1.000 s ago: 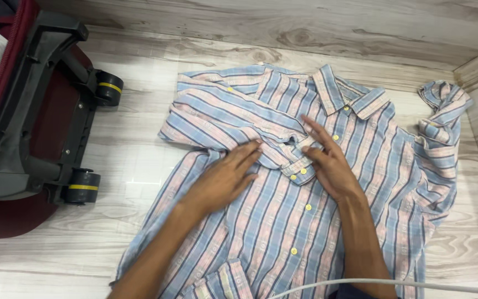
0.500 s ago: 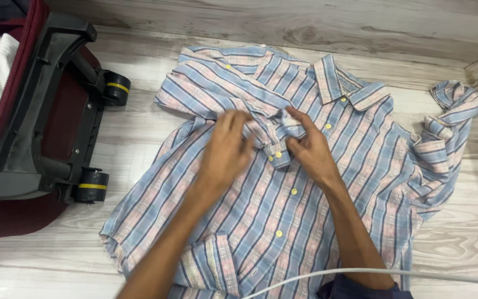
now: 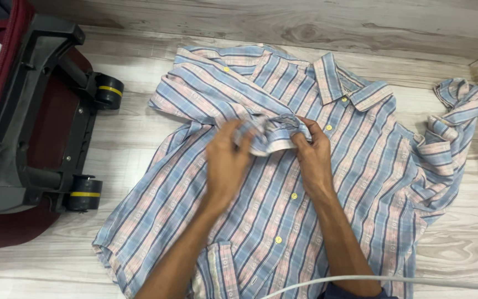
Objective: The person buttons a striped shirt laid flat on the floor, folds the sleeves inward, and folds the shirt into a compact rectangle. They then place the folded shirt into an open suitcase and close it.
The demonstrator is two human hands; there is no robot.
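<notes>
Centrally, left hand [image 3: 225, 160] and right hand [image 3: 312, 155] both clamped on soft striped shirt's [image 3: 283, 221] crumpled cuff [image 3: 269, 135].

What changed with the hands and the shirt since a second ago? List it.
Both hands went from lying flat on the shirt to gripping the sleeve cuff: the left hand and right hand have bunched and lifted it between them. The collar, the crumpled other sleeve and the suitcase stayed put.
</notes>
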